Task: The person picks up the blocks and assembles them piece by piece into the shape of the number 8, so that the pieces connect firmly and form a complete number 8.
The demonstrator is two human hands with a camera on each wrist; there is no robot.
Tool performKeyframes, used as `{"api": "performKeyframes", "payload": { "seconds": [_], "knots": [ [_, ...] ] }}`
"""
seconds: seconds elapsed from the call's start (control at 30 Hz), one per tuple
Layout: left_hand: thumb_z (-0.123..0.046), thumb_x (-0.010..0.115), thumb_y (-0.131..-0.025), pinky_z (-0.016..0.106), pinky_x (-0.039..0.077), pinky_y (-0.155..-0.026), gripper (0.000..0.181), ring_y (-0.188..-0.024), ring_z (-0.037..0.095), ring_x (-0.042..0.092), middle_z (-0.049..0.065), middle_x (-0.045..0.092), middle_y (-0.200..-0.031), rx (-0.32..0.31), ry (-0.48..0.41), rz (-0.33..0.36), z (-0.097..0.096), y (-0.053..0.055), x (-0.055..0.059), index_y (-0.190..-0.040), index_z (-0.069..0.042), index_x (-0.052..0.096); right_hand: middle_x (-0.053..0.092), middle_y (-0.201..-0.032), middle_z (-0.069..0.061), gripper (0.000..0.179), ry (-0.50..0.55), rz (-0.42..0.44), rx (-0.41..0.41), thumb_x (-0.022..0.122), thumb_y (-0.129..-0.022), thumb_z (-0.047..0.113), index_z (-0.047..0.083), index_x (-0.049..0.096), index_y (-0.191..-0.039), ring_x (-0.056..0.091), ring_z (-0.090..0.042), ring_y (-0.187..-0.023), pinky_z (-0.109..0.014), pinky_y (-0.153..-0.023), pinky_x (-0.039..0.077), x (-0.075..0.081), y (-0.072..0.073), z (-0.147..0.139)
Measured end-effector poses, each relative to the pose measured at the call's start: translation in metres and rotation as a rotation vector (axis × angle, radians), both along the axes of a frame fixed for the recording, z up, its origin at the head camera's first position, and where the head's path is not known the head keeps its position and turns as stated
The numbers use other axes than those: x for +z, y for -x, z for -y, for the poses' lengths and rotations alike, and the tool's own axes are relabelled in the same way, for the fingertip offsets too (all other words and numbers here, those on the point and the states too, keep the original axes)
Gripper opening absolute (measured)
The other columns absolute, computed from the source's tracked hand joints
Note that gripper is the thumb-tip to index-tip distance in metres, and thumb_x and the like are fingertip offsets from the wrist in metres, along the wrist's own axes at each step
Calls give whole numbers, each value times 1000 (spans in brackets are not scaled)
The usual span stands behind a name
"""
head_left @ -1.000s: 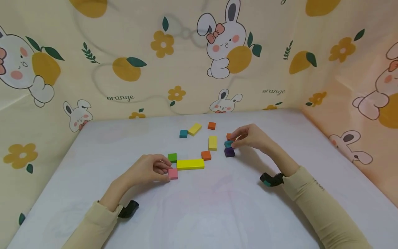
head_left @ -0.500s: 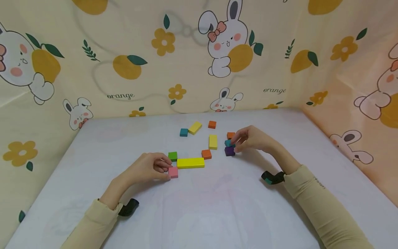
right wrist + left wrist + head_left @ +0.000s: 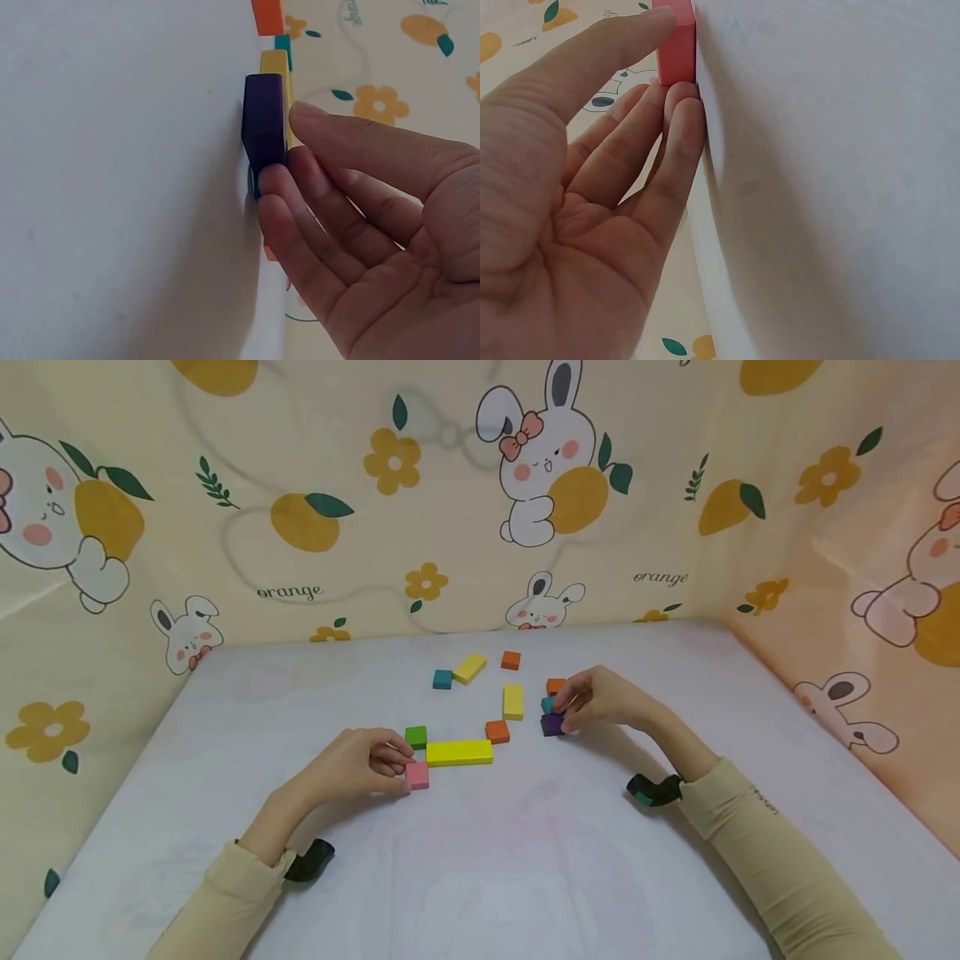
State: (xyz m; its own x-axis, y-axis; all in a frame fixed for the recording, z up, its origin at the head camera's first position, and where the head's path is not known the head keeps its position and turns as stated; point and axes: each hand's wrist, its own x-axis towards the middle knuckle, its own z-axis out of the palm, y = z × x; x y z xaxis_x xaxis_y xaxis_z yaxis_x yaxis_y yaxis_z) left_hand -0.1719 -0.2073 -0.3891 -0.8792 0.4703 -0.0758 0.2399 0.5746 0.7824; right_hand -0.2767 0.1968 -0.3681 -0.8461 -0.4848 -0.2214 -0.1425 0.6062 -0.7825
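My left hand (image 3: 352,767) holds a pink block (image 3: 417,776) on the white tabletop, thumb at its near side and fingers behind. The left wrist view has the thumb tip on the pink block (image 3: 677,46) and curved fingers beneath. A green block (image 3: 416,737) and a long yellow block (image 3: 459,752) lie beside it. My right hand (image 3: 609,696) is at a purple block (image 3: 552,725). In the right wrist view its fingertips touch the purple block (image 3: 264,112), with the thumb just off its edge. A teal block (image 3: 548,704), partly hidden by fingers, and an orange block (image 3: 556,686) sit behind.
Between the hands are another orange block (image 3: 497,732) and an upright-lying yellow block (image 3: 513,702). Farther back lie a tilted yellow block (image 3: 470,668), a second teal block (image 3: 442,679) and an orange block (image 3: 511,660). A patterned cloth wall (image 3: 457,543) encloses the table.
My right hand has shifted slightly nearer, its thumb passing from the teal block to the purple one. The left hand stays at the pink block. No block has visibly moved.
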Motion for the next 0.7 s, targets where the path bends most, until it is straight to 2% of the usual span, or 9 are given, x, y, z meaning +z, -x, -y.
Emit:
{"api": "performKeyframes", "payload": {
  "seconds": [0.43, 0.7],
  "knots": [
    [-19, 87, -76, 25, 55, -77, 41, -84, 14, 67, -2, 71, -99, 2, -17, 11, 1, 1, -2, -109, -9, 66, 69, -101, -14, 36, 41, -28, 30, 87, -70, 0, -1, 69, -102, 66, -26, -87, -30, -78, 55, -3, -3, 5],
    [-19, 87, -77, 25, 54, -78, 41, -85, 15, 66, 0, 71, -100, -2, -24, 14, 1, 0, -1, -110, -7, 65, 70, -102, -13, 38, 38, -36, 35, 88, -70, 2, 0, 69, -103, 66, -26, -88, -31, -80, 54, -4, -2, 6]
  ]
}}
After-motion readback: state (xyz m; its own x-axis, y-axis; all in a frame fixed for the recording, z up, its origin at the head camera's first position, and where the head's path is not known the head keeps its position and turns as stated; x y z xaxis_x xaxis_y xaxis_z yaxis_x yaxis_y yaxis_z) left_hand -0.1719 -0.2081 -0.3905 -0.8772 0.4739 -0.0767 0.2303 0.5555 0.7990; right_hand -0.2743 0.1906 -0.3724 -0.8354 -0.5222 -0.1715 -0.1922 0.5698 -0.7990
